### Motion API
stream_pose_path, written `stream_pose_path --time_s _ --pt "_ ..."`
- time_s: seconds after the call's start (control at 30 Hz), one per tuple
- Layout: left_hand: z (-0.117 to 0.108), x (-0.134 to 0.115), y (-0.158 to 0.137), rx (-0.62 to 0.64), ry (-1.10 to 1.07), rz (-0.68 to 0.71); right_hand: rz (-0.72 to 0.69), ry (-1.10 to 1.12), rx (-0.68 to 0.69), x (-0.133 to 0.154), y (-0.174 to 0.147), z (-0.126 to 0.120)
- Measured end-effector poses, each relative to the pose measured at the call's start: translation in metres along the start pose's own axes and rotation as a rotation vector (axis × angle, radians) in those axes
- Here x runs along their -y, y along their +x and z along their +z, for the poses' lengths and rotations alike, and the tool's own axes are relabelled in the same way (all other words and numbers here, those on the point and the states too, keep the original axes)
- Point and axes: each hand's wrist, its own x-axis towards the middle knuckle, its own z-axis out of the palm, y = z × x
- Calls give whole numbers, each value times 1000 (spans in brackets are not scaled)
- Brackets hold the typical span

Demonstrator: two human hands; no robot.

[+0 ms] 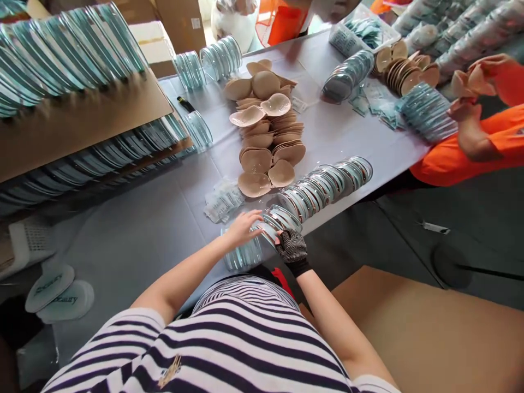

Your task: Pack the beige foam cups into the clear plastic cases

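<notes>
While left grip (244, 226) and gloved right grip (292, 246) half-curl at clear cases (284, 216), hold unclear, these look light, slippery, best pinched edgewise.

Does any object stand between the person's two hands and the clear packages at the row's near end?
Nothing visible does: the left hand and the gloved right hand are both at these clear packages, one on either side.

L arm (184, 267) reaches fwd and inward; L hand (244, 226) is bare, back of it up, fingers (250, 215) a bit curved and pointing to the person's R. R arm (341, 322) slants inward too. R hand (292, 248) wears a dark dotted glove (295, 252) w/ thumb tip bare; I can't see its other fingertips. Hands near each other, not touching.
</notes>
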Motion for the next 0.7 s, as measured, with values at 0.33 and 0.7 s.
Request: stream_pose_path --time_s 0.33,0.7 --pt "-5 59 -82 -203 -65 -200 -157 -189 254 -21 221 -40" --pt "30 39 -79 -96 -35 -342 -189 -324 557 -5 332 -22"
